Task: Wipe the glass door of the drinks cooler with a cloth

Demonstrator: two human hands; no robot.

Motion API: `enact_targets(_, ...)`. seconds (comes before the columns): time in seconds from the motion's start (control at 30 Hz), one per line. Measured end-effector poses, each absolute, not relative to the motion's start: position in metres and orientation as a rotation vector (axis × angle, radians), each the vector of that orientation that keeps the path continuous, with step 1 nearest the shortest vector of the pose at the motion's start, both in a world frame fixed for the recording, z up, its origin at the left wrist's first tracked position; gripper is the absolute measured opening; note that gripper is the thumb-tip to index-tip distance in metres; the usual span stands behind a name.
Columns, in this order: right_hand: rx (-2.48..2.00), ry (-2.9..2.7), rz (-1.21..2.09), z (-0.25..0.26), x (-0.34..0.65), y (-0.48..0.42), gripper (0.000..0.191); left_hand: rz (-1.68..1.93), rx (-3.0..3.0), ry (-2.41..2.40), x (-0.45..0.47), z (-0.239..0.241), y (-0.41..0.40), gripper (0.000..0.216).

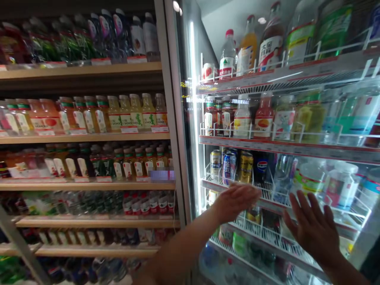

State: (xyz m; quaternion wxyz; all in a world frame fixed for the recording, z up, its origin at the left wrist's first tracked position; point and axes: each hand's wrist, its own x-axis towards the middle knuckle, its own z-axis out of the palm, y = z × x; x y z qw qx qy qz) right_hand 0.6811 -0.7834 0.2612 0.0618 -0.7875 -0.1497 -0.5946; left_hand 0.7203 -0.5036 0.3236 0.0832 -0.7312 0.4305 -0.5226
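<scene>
My left hand (237, 201) reaches in from the lower middle, its fingers stretched out flat with nothing visible in them. It overlaps the front of the fridge's can shelf, just below a blue can (228, 165) and a gold can (246, 166); I cannot tell whether it touches the rack. A dark Pepsi can (261, 169) stands a little farther right. On the right, my right hand (316, 227) is raised with fingers spread and holds nothing. Behind its fingertips are a clear plastic bottle (283, 174) and a wide bottle with a yellow-green label (310, 178).
The lit drinks fridge has white wire racks and upper shelf edges (285, 145). Its metal frame (170, 118) stands left of the bright light strip (193, 118). Wooden shelves (89, 137) filled with juice bottles (142, 109) run along the left.
</scene>
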Motion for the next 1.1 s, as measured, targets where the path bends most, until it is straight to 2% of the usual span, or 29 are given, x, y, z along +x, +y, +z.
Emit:
enact_targets(0.1,-2.388,-0.474,-1.804,0.262,0.681,-0.785,0.071,-1.474,-2.169,1.285,0.715,0.323,-0.510,0.055)
enact_targets(0.27,-2.441,-0.494,-1.750,0.266,0.676,-0.784,0.070,-1.930,-2.504,0.753,0.731,0.368,-0.514,0.059)
enact_targets(0.33,-2.456,-0.532,-1.707,0.271,0.671,-0.787,0.069,-1.941,-2.456,0.864,0.728,0.354,-0.525,0.058)
enact_targets(0.43,-2.487,-0.552,-1.667,0.274,0.662,-0.798,0.068,-1.639,-2.234,1.298,0.716,0.321,-0.543,0.056)
enact_targets(0.5,-2.516,-0.501,-1.659,0.269,0.658,-0.807,0.069,-1.547,-2.189,1.386,0.713,0.319,-0.549,0.055)
enact_targets(0.63,-2.510,-0.390,-1.649,0.236,0.662,-0.821,0.069,-1.950,-2.457,0.963,0.720,0.354,-0.558,0.060)
enact_targets(0.7,-2.486,-0.393,-1.682,0.215,0.668,-0.825,0.071,-2.067,-2.500,0.845,0.721,0.356,-0.567,0.060)
enact_targets(0.9,-2.457,-0.499,-1.781,0.184,0.678,-0.832,0.074,-1.527,-2.085,1.537,0.708,0.312,-0.590,0.052)
enact_targets(1.1,-2.452,-0.511,-1.797,0.189,0.678,-0.834,0.069,-2.069,-2.391,0.968,0.719,0.342,-0.602,0.054)
